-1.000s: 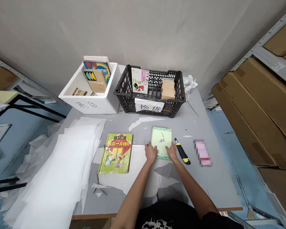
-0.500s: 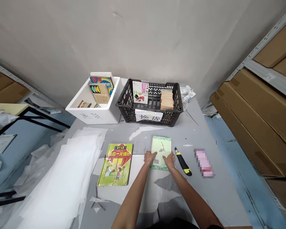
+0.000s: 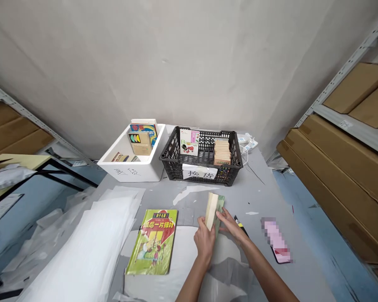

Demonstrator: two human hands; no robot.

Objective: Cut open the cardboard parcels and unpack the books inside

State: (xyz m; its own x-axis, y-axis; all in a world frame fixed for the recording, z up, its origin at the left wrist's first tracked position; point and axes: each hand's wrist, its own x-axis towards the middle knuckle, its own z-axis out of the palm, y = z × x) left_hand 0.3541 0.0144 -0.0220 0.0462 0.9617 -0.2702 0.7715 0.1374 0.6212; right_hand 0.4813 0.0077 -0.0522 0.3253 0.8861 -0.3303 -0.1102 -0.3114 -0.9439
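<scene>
**Left hand:** Your left hand (image 3: 204,241) is closed around the lower part of the pale green book (image 3: 211,212), fingers curled up its near side.

**Right hand:** Your right hand (image 3: 228,222) grips the same book from the other side, fingers pressed against its green cover.

**Held book:** You hold the pale green book on edge and slightly tilted, with its cream page block facing you, between your two hands.

**Left of the book:** A yellow-green picture book (image 3: 151,242) lies flat on a white sheet (image 3: 184,256), just beside your left hand. A pile of white foam sheets (image 3: 88,247) lies farther left.

**Right of the book:** A yellow-and-black utility knife (image 3: 240,223) lies partly hidden just beyond your right hand. A blurred pink item (image 3: 275,240) lies farther right.

**Beyond the book:** A black plastic crate (image 3: 171,165) holding books stands on the grey counter (image 3: 255,197), well apart from the book. A white foam box (image 3: 129,173), also holding books, stands touching the crate's left side.
</scene>
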